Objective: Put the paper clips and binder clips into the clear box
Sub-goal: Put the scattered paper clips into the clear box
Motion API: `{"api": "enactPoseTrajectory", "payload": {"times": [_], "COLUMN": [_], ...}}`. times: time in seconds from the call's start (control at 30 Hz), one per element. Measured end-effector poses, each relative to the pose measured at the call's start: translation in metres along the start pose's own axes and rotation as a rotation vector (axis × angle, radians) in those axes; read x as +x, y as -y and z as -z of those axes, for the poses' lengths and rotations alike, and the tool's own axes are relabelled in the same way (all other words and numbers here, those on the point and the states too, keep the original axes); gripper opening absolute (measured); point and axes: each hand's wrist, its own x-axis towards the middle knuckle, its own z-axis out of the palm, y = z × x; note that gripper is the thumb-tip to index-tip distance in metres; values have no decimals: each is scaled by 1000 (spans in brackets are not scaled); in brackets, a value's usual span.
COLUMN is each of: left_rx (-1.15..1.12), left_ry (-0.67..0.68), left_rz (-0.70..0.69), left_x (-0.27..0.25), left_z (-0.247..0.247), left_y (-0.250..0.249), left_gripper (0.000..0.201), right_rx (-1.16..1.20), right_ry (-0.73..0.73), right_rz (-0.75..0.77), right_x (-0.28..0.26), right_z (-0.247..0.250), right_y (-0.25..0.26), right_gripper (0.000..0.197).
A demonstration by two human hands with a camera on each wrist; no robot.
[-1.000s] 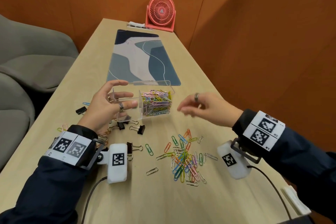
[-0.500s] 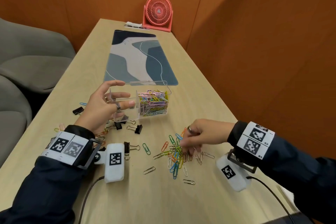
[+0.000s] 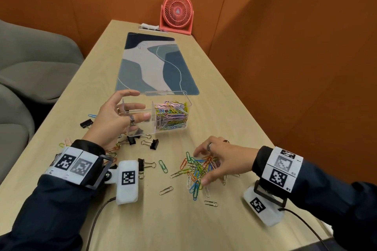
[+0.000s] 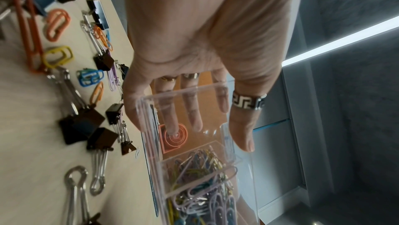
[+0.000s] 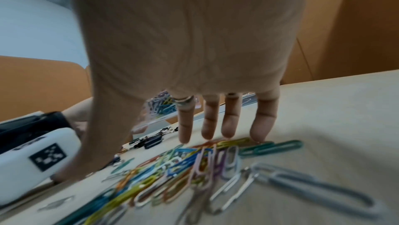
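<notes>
Grip check first: my left hand [image 3: 114, 120] has its grip around the left end of the clear box [image 3: 157, 114], thumb along the near wall and fingers curled over the far wall, so it's holding the box on the desk [image 3: 214, 120]. My right hand [image 3: 219, 159] is released, fingers spread and fairly straight, fingertips [image 5: 185, 136] down on the loose pile of paper clips [image 3: 199, 171]. From the right wrist view it isn't pinching anything that I can see, though that view is blurry.

Box sits with its long axis running left to right across the desk, open top facing up. A divider splits it in two: the right compartment is stuffed with coloured paper clips, while the left one, where my hand is, looks mostly bare from the left wrist view.

Loose clips in the pile point every which way, no common direction, with a few strays toward me. Binder clips [image 3: 153, 144] are scattered on the desk in front of the box and near my left wrist, mostly lying on their sides with the wire handles sticking out in mixed directions. One more black one [image 3: 86, 124] sits off to the left of my hand.

Further back there's a blue patterned mat [image 3: 155, 63] and a pink fan [image 3: 177, 13].
</notes>
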Motion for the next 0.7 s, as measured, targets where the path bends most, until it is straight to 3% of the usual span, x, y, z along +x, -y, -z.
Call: {"api": "enactPoseTrajectory", "payload": {"times": [0.07, 0.13, 0.23, 0.47, 0.7], "left_rx": [2, -1, 0, -4, 7], "left_ry": [-2, -3, -3, -3, -1], "left_rz": [-2, -1, -2, 0, -3], "left_x": [0, 0, 1, 0, 2], "left_z": [0, 0, 1, 0, 1], "left_y": [0, 1, 2, 1, 2], "left_gripper": [54, 56, 57, 55, 54], "right_rx": [-38, -73, -52, 80, 27], "right_ry": [7, -4, -24, -69, -71], "right_rz": [31, 77, 129, 97, 67], "right_x": [1, 2, 4, 10, 13], "right_z": [-5, -10, -14, -8, -5], "right_y": [1, 5, 10, 9, 8], "right_gripper": [86, 91, 78, 33, 17]}}
